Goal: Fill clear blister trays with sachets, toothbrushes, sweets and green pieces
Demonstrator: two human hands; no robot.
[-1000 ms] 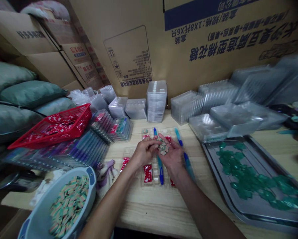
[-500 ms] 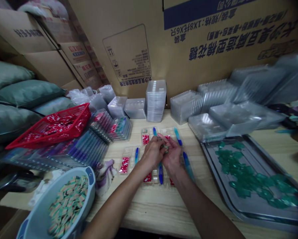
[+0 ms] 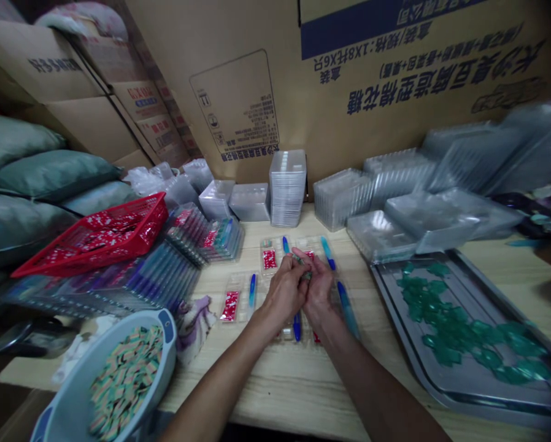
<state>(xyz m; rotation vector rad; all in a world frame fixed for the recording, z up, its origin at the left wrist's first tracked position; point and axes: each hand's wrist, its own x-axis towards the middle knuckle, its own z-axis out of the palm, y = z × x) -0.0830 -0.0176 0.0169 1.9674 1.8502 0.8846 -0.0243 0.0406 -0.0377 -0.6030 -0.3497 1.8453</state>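
My left hand [image 3: 285, 290] and my right hand [image 3: 320, 287] meet over the middle of the wooden table [image 3: 266, 387], fingers curled together around a small clump of striped pieces [image 3: 305, 274]. Under and around the hands lie clear blister trays [image 3: 238, 298] holding blue pens [image 3: 252, 286] and red packets [image 3: 230, 304]. One more red packet [image 3: 269, 258] and a blue pen [image 3: 327, 252] sit in trays just beyond the fingers.
A pale blue bowl [image 3: 68, 399] of striped pieces sits at the near left. A red basket [image 3: 91, 236] and rows of filled packs [image 3: 165, 270] lie left. A metal tray [image 3: 390, 288] with green pieces is on the right. Stacks of clear trays [image 3: 288, 187] and cardboard boxes [image 3: 349, 80] stand behind.
My right palm, open with striped pieces a second ago, has closed against my left hand. Both hands now cup the pieces together, slightly nearer to me.
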